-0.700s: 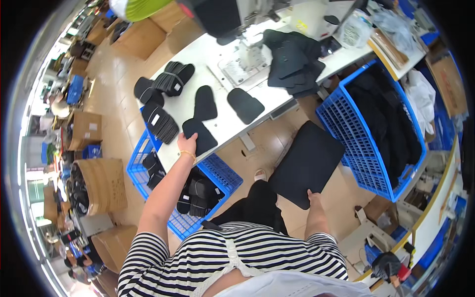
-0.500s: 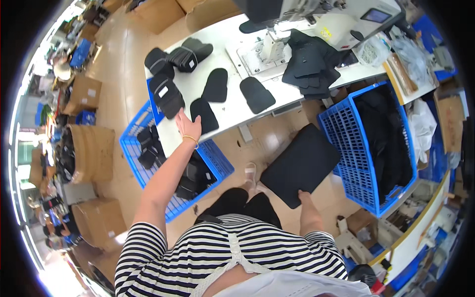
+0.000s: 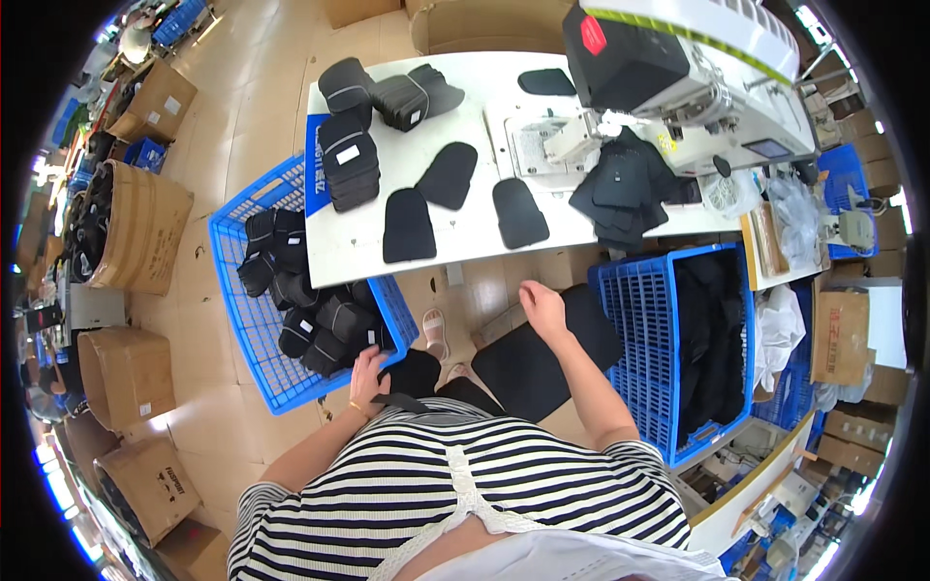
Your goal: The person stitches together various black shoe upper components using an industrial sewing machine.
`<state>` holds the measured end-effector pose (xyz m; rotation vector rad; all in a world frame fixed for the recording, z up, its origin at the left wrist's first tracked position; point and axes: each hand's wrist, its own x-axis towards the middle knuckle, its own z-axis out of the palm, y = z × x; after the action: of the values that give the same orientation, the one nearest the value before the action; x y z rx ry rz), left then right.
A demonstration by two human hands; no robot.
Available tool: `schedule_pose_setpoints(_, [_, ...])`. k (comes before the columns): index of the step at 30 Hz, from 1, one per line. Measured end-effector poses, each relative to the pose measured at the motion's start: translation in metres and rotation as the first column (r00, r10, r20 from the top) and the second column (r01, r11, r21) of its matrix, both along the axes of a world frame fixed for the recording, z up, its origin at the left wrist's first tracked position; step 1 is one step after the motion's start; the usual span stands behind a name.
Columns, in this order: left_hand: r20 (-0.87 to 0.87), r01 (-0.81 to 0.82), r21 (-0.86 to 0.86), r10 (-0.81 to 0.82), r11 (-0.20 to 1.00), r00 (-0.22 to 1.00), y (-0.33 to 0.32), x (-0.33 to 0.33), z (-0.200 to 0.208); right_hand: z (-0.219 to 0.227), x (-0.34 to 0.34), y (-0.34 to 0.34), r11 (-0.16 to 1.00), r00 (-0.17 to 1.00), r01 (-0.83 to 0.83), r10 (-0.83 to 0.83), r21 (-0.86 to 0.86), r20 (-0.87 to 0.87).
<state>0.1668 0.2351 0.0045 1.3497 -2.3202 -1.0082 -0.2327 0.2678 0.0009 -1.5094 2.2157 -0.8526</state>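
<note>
Overhead view of two bare hands about a black pad (image 3: 523, 373), with 12 o'clock straight ahead of the wearer. The pad, low beneath the table (image 3: 334, 261), has its long axis along 8 to 2 o'clock; its far end lies just beside a blue basket (image 3: 635, 324). The right hand (image 3: 542, 308) is the nearer, at the pad's 12 o'clock edge — its forearm crosses above the pad from 5 o'clock, pointing toward 11. Its fingers are curled with nothing visible in them; full closure and contact with the pad cannot be told. The left hand (image 3: 368, 382) lies at the pad's 9 o'clock, well apart — elbow bent, fingers loosely extended toward 12, apparently empty, beside a blue crate (image 3: 399, 315) of black bundles (image 3: 344, 315); whether it touches the crate is unclear.
</note>
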Motion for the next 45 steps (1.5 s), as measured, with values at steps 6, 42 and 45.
schedule_pose_setpoints(6, [0.311,0.063,0.510,-0.252,0.858,0.916,-0.033,0.034,-0.051,0.033,0.027,-0.043,0.991,0.988,-0.072,0.086,-0.110,0.126])
schedule_pose_setpoints(42, [0.072,-0.589,0.291,0.597,0.754,0.799,-0.010,-0.211,-0.391,0.032,-0.159,-0.466,0.994,0.617,-0.023,0.098,0.106,-0.781])
schedule_pose_setpoints(45, [0.152,-0.599,0.246,0.580,0.762,0.800,0.036,-0.168,-0.398,0.069,-0.114,-0.437,0.873,0.591,-0.334,-0.099,-0.354,-0.801])
